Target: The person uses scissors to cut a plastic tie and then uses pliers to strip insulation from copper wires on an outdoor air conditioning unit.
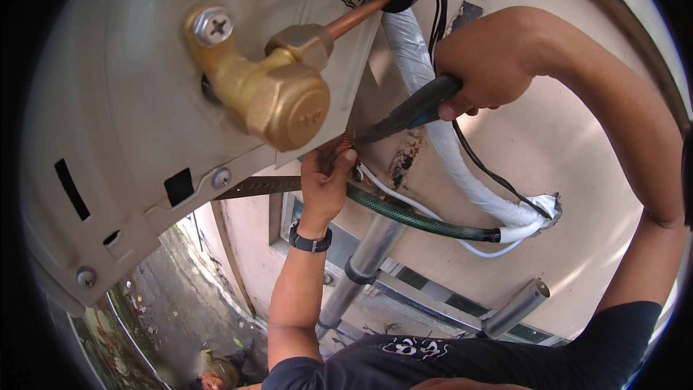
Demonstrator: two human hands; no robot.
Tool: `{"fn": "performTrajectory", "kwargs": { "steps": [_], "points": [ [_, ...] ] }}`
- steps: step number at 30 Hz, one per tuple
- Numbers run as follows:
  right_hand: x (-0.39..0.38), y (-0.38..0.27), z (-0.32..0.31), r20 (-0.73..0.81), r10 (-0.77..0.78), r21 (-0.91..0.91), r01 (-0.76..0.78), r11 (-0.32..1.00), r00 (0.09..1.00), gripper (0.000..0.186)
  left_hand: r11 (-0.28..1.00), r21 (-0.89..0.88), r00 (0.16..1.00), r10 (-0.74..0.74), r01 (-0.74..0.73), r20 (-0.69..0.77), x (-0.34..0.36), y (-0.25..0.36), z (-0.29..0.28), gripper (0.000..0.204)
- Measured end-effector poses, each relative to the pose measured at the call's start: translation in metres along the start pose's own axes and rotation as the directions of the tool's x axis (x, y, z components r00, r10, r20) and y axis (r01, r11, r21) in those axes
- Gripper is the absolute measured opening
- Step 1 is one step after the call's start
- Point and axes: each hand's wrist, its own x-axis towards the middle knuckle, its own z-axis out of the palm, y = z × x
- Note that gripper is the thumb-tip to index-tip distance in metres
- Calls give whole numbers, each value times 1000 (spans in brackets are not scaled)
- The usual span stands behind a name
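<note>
My right hand (pixel 491 61) is wrapped around the dark handles of a pair of pliers (pixel 411 110), its arm arching in from the right. The pliers point down-left, their jaws close to a small reddish-copper coiled wire (pixel 346 142). That wire is pinched between the thumb and fingers of my left hand (pixel 325 184), just below the edge of a beige metal unit (pixel 144 101). Whether the jaws touch the wire, I cannot tell. By my left fingertips, a thin white cable (pixel 404 202) runs off to the right.
A brass valve (pixel 281 97) with a copper pipe (pixel 359 16) juts from the unit. A white-wrapped pipe (pixel 458 162) and a green hose (pixel 419 222) reach a wall hole (pixel 556 206). Metal poles (pixel 361 263) stand below; far down, a person (pixel 216 372) is on the ground.
</note>
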Motion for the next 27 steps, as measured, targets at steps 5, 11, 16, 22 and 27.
{"fn": "performTrajectory", "kwargs": {
  "steps": [5, 11, 16, 22, 27],
  "points": [
    [-25, 7, 61, -529, -208, -461, -72, 885, 823, 15, 997, -58, 999, -42, 43, 32, -1, 4, -4, 34],
    [11, 18, 107, -806, -407, -570, -381, 728, 429, 24, 994, -110, 999, -24, 28, 39, 2, 13, -3, 35],
    [20, 18, 109, -799, -449, -581, -319, 749, 401, 34, 988, -147, 999, -31, 37, 43, 4, 8, -2, 36],
    [36, 23, 108, -778, -533, -622, -284, 730, 332, 28, 987, -152, 998, -49, 53, 34, 3, 4, -7, 36],
    [43, 31, 106, -775, -551, -632, -381, 675, 310, 24, 987, -155, 999, -28, 32, 32, 4, -1, -7, 38]
  ]
}}
